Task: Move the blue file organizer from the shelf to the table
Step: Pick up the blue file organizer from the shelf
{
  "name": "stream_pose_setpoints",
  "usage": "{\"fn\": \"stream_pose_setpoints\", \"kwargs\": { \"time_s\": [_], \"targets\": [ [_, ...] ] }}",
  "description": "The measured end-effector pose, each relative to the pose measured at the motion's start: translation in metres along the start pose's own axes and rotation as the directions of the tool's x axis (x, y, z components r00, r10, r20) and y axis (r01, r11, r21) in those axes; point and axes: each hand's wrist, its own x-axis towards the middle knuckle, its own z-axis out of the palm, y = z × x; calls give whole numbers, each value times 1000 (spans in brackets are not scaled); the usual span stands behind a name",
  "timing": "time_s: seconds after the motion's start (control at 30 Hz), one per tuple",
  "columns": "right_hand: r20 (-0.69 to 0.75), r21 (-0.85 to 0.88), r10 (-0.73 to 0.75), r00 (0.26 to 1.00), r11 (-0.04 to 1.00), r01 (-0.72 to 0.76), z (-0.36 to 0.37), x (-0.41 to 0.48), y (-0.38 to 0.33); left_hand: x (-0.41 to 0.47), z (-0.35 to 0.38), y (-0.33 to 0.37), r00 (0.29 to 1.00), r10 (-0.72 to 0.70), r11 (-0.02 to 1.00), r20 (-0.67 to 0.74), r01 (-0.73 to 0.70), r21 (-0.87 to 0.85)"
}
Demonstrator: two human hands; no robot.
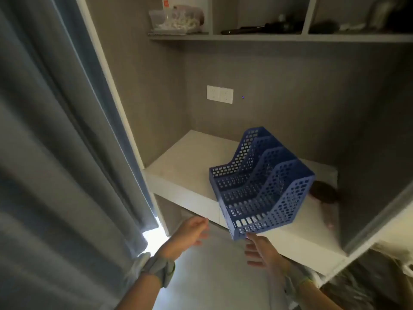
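Note:
The blue file organizer (261,186), a perforated plastic rack with several stepped slots, sits tilted over the white table surface (185,166), its front corner hanging past the table's front edge. My right hand (261,251) is just below that corner, fingertips under its base, holding it up from underneath. My left hand (190,233) hovers to the left of the organizer, apart from it, fingers spread and holding nothing. Both wrists wear grey-white cuffs.
A grey curtain (55,153) hangs close on the left. A dark round object (324,193) and a pinkish item (328,218) lie on the table to the organizer's right. Wall sockets (220,94) are behind it. An upper shelf (268,38) carries boxes and dark items.

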Motion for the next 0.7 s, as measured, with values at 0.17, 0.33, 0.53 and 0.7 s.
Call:
{"fn": "stream_pose_setpoints", "kwargs": {
  "time_s": [0.17, 0.33, 0.53, 0.7],
  "targets": [
    [0, 150, 117, 993, 982, -116, 27, 41, -11, 62, -40, 8, 998, -49, 998, 40, 48, 35],
    [-128, 373, 297, 946, 898, -232, 50, 82, -24, 152, -83, 21, 993, -82, 995, 87, 77, 58],
    [-301, 613, 388, 871, 778, -135, 79, 96, -20, 241, -118, 34, 973, -101, 990, 206, 79, 115],
    [-403, 636, 341, 849, 772, -8, 89, 76, -5, 313, -115, 53, 966, 127, 930, 223, -194, 312]
  ]
}}
